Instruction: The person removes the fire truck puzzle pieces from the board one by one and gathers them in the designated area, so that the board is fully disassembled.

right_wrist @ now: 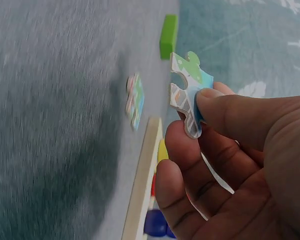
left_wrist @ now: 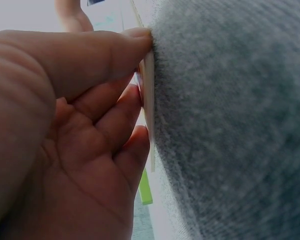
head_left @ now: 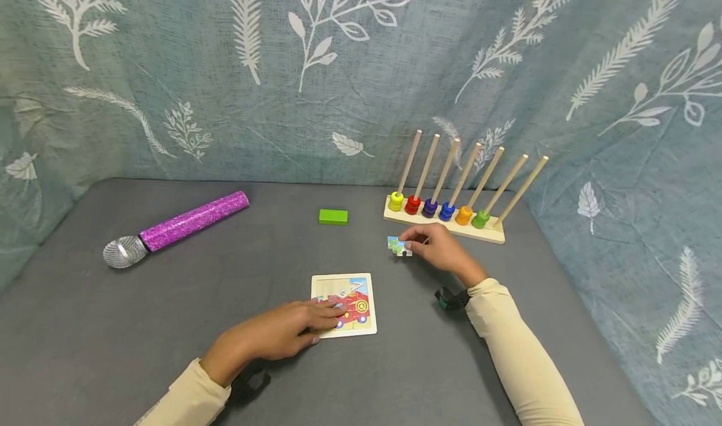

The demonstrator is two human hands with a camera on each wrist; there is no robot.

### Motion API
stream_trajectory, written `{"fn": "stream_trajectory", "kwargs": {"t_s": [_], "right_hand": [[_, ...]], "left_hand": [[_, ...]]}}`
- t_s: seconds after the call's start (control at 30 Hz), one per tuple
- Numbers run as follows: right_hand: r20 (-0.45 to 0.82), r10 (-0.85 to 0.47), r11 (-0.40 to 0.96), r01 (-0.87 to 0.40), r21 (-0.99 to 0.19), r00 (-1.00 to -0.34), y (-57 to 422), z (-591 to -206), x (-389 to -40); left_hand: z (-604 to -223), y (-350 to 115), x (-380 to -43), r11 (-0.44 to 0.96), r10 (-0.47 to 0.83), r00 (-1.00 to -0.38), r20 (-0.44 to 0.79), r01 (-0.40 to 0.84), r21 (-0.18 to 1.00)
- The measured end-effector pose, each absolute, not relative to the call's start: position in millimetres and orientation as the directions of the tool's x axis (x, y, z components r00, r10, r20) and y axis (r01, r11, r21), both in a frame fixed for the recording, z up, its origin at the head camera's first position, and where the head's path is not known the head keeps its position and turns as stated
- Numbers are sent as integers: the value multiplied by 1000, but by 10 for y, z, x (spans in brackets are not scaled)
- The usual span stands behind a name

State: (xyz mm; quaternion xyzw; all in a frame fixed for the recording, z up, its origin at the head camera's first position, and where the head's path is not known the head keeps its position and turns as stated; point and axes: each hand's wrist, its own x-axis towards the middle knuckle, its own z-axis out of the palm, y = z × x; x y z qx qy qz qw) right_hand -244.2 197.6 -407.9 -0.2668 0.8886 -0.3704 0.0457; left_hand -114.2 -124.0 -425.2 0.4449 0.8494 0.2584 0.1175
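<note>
My left hand (head_left: 284, 329) rests on the left side of a square wooden puzzle tray (head_left: 373, 307), fingers extended over a red vehicle picture. In the left wrist view the thumb (left_wrist: 105, 52) and fingertips touch the edge of the tray. Farther right, my right hand (head_left: 437, 247) pinches a jigsaw piece (right_wrist: 192, 80) between thumb and fingers. That piece is green, blue and white and is held above the table. Another jigsaw piece (right_wrist: 135, 101) lies on the table beside it. The left palm covers part of the tray's picture.
A green block (head_left: 333, 217) lies behind the tray. At the back right stands a wooden peg stand (head_left: 502, 237) with coloured rings low on its upright pegs. A glittery purple microphone (head_left: 194, 220) lies at the left. Patterned cloth (head_left: 271, 119) hangs behind the grey table.
</note>
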Motion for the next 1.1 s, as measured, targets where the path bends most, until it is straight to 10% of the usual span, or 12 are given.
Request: {"fn": "stream_trajectory", "kwargs": {"t_s": [1.1], "right_hand": [[35,-416,689,-340,-641,-909,2140,-4207,-2686]], "left_hand": [[-4214,-1238,-1127,488,809,-588,16,687,539]]}}
